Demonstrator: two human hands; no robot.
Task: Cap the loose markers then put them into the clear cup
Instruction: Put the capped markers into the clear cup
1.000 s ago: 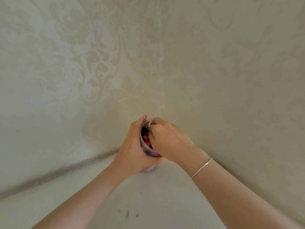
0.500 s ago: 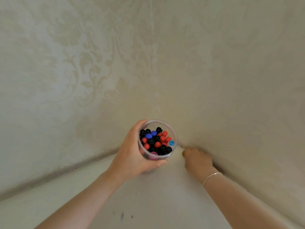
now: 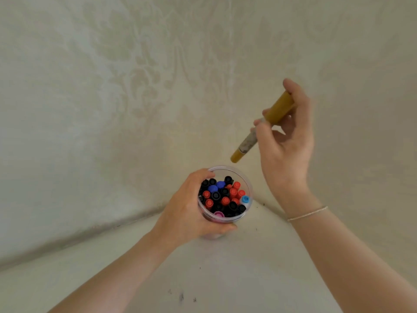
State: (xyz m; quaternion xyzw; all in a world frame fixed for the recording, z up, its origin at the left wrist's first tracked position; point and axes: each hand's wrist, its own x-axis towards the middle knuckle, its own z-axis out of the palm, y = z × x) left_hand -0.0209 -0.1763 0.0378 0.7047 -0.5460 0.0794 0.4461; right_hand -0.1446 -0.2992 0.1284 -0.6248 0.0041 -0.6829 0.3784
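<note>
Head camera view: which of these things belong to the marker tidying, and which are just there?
Part of the job:
- mustard-yellow capped marker, pinched in the right hand above the cup
- clear round plastic cup, gripped by the left hand
- capped markers inside it, black, red, blue, pink

Just there:
- thin bracelet on the right wrist
- patterned cream wall
- dark specks on the white surface

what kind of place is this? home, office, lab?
Probably a home room corner: damask-patterned wallpaper on both walls, meeting a plain white surface. A clear cup of markers suggests a desk or craft spot, though that's a guess.
</note>
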